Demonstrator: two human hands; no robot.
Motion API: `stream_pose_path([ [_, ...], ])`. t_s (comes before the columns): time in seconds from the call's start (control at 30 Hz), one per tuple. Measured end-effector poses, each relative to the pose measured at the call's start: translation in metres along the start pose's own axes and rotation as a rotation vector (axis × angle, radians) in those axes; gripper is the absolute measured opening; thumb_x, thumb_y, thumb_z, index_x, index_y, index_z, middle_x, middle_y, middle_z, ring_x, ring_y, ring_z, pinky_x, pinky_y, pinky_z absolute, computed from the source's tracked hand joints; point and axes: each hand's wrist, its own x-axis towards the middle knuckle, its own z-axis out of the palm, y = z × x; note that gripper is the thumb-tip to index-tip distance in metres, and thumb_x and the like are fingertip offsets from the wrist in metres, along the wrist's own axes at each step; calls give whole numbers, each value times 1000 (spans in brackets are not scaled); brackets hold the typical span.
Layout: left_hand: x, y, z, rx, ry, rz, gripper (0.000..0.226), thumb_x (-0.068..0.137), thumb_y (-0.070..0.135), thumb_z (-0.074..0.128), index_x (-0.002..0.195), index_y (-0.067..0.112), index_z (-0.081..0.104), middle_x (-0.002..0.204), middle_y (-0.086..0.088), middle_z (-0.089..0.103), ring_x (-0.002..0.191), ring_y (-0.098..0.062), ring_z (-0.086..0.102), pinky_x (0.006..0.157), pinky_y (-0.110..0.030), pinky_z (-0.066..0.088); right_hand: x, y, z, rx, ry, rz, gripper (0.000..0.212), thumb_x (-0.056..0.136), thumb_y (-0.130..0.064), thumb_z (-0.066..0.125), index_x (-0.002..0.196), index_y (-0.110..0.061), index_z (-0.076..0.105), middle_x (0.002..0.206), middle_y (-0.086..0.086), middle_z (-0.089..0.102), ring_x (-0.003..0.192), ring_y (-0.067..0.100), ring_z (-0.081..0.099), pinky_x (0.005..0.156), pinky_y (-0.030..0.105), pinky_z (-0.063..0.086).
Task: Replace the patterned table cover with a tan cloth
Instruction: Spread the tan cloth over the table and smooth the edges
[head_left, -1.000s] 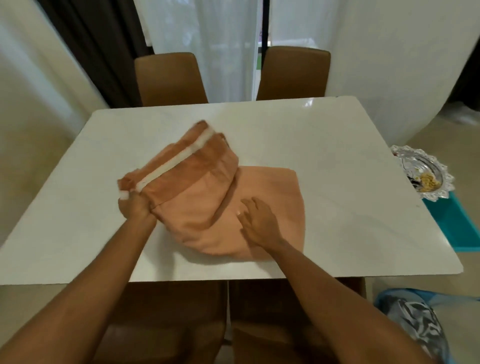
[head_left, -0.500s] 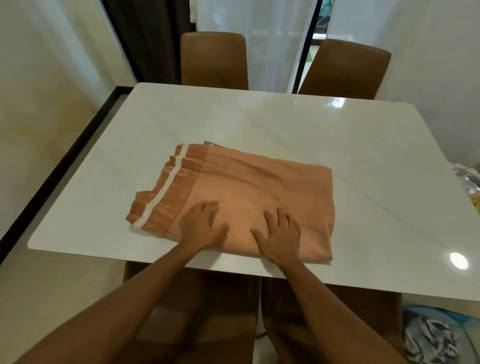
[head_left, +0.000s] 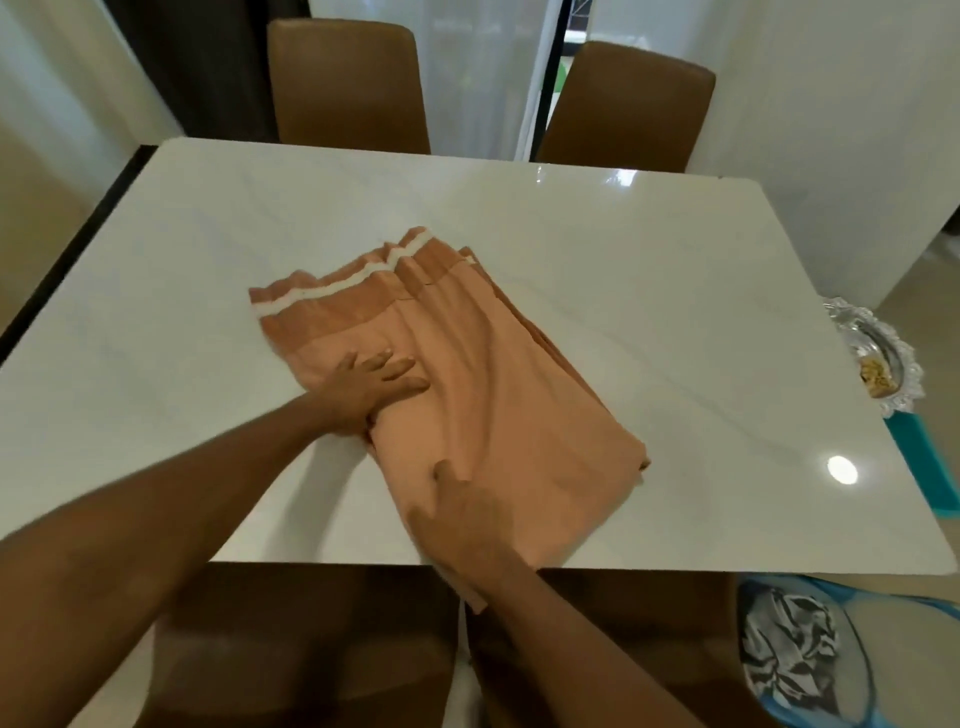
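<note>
1. The right hand lies on the tan cloth's near corner, at the table's near edge; blur hides whether its fingers grip.
2. The left hand presses flat, fingers spread, on the cloth's left side.
3. The folded cloth's long axis runs diagonally, near-right to far-left; its white-striped hem end points away.

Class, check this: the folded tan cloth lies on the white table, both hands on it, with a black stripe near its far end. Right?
No: the stripe is white, not black, as the head view shows. The tan cloth lies on the white table, left hand and right hand on it.
</note>
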Motion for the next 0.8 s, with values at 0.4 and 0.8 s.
stream_pose_path([
  [0.4, 99, 122, -38, -402, 621, -199, 36, 95, 32, 43, 125, 20, 60, 127, -10, 61, 117, -38, 55, 95, -45, 43, 101, 127, -62, -145, 365, 50, 71, 93, -71, 16, 158, -42, 24, 170, 4, 12, 156, 28, 5, 122, 59, -2],
  [0.8, 145, 168, -68, -491, 260, -307, 65, 96, 60, 37, 152, 30, 30, 164, -7, 20, 150, -34, 14, 115, -64, 13, 112, 178, -138, 122, 442, 273, 54, 90, -43, 60, 141, -30, 48, 151, 3, 40, 137, 29, 38, 109, 47, 33],
])
